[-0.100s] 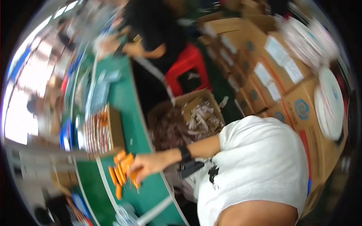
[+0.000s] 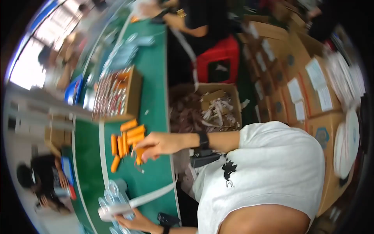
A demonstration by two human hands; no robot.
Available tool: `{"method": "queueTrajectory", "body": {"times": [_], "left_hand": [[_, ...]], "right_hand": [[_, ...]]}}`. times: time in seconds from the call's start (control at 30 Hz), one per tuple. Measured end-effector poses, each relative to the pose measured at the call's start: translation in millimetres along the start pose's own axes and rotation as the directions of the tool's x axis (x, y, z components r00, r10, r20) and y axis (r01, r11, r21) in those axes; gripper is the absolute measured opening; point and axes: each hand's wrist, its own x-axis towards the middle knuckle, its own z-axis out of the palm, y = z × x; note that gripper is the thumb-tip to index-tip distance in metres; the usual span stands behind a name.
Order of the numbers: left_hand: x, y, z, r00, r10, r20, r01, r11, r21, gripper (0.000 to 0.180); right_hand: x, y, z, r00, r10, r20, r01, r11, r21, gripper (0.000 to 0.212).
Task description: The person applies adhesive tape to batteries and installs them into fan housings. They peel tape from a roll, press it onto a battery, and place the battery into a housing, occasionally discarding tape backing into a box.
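A person in a white T-shirt (image 2: pixel 272 167) leans over a green table (image 2: pixel 156 97), seen from above, and the view is tilted and blurred. One hand (image 2: pixel 156 145), with a dark wristband (image 2: pixel 202 139) on its wrist, reaches out over the tabletop; its fingers are curled closed around a small orange cylinder (image 2: pixel 139 153), pinching it just above the surface. Which of the wearer's hands this is cannot be told from the twisted view. Just beside the fingers lies a loose cluster of orange cylinders (image 2: pixel 126 138), some side by side, one apart toward the near edge. Beyond the cluster stands an open cardboard tray (image 2: pixel 134 93) packed with small parts. At the lower edge another hand (image 2: pixel 134 221) rests on the table, holding a pale strip (image 2: pixel 152 195) near clear plastic pieces (image 2: pixel 111 195); how tightly it is closed cannot be told. Off the table's edge sits an open cardboard box (image 2: pixel 233 93) full of scraps, with a red stool (image 2: pixel 218 52) beyond it
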Motion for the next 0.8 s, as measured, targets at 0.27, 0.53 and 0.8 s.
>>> {"method": "queueTrajectory", "body": {"times": [0.27, 0.53, 0.8], "left_hand": [[-11.6, 12.5, 16.3, 0.998, -0.049, -0.042, 0.044, 0.993, -0.113, 0.070], [-15.0, 14.6, 18.0, 0.998, -0.069, 0.013, 0.070, 0.974, -0.216, 0.069], [-21.6, 17.3, 20.4, 0.999, 0.034, -0.013, -0.036, 0.993, -0.111, 0.068]], "right_hand": [[19.3, 35.8, 40.6, 0.982, -0.166, -0.094, 0.161, 0.985, -0.053, 0.020], [32.7, 45.8, 49.9, 0.999, 0.033, -0.042, -0.035, 0.999, -0.041, 0.026], [39.6, 29.8, 65.7, 0.879, 0.418, 0.230, -0.436, 0.900, 0.029, 0.027]]}}
